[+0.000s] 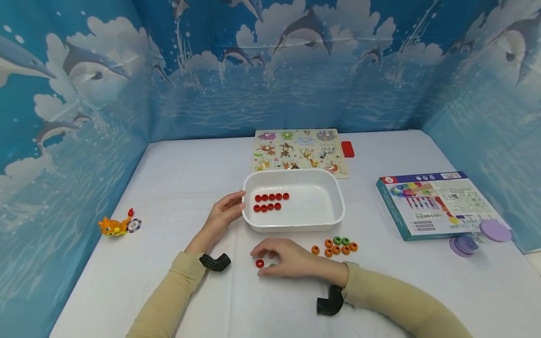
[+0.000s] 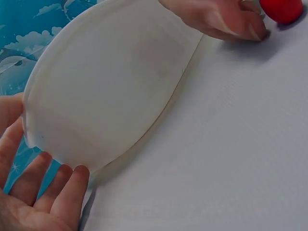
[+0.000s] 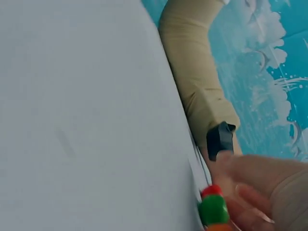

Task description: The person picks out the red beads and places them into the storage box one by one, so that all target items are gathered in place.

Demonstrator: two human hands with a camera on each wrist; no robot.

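Observation:
A white tray (image 1: 296,228) holds several red beads (image 1: 272,197) in two rows. My left hand (image 1: 224,212) rests at its left end, with extended fingertips (image 2: 81,169) touching the outer wall and rim. In front of the tray, my right hand (image 1: 285,258) is low over the tablecloth, thumb and fingers spread around a loose red bead (image 1: 259,264). The left wrist view shows a gap between fingertips and that red bead (image 2: 284,8). A green bead (image 1: 272,265) is mostly hidden under the right hand; a green bead (image 3: 213,210) also appears beside the fingers in the right wrist view.
Several orange beads (image 1: 336,250) and green beads (image 1: 337,240) lie right of the right hand. Behind the tray are an animal puzzle board (image 1: 296,150) and a red block (image 1: 348,149). A box (image 1: 439,204) and purple lids (image 1: 495,230) lie right; an orange toy (image 1: 114,227) lies left.

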